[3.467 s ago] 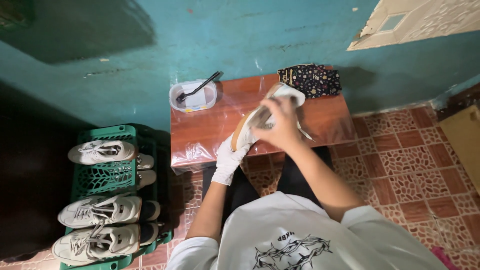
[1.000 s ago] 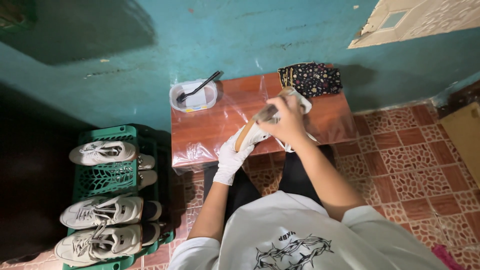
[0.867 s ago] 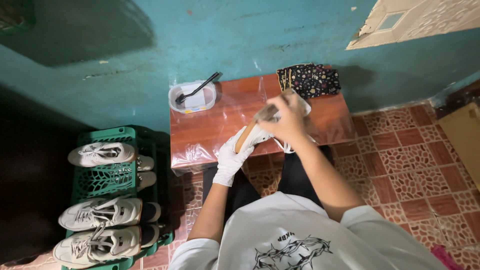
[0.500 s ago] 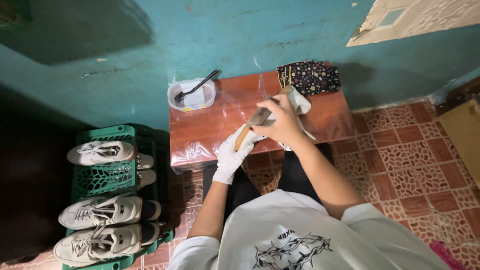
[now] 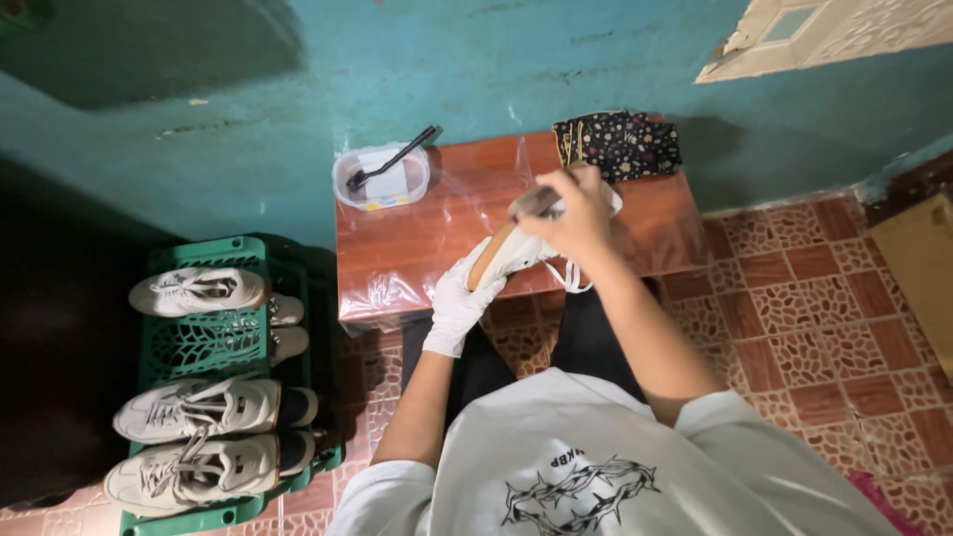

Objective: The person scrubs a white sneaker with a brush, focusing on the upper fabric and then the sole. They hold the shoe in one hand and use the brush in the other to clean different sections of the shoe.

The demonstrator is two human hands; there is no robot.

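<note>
My left hand (image 5: 459, 300), in a white glove, grips a white shoe (image 5: 508, 256) with a tan sole, held on its side over the front edge of the small reddish table (image 5: 417, 238). My bare right hand (image 5: 574, 210) is closed on a brush whose grey end (image 5: 532, 201) pokes out to the left, pressed against the shoe's upper part. White laces (image 5: 568, 276) dangle under the shoe.
A white tub (image 5: 383, 183) with a black-handled brush in it stands at the table's back left. A dark patterned pouch (image 5: 620, 144) lies at the back right. A green crate (image 5: 213, 342) on the left carries several white sneakers. Teal wall behind, patterned tile floor around.
The shoe has been lowered and turned slightly toward the table's front edge. My right hand with the brush has shifted along the shoe, from its toe end down toward the middle.
</note>
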